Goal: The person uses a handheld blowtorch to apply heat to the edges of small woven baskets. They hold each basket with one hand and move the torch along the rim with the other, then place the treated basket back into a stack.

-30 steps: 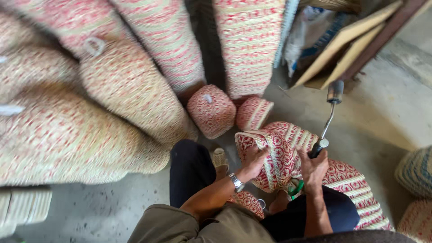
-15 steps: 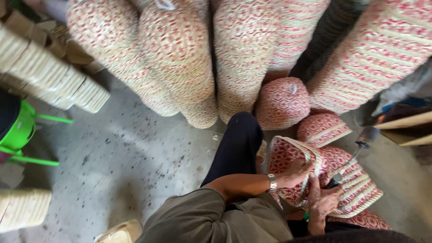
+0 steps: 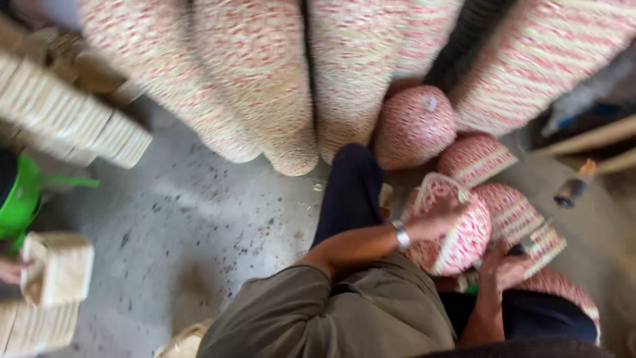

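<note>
The left hand (image 3: 434,225) grips the rim of a red-and-cream woven basket (image 3: 457,232) resting on the person's lap. The right hand (image 3: 507,265), fingers curled, sits just beside it, though its hold is too blurred to tell. Tall stacks of baskets (image 3: 265,86) stand on the floor ahead.

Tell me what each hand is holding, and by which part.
The left hand grips the round red-and-cream woven basket by its open rim. The right hand sits low beside the basket; blur hides whether it holds anything.
</note>
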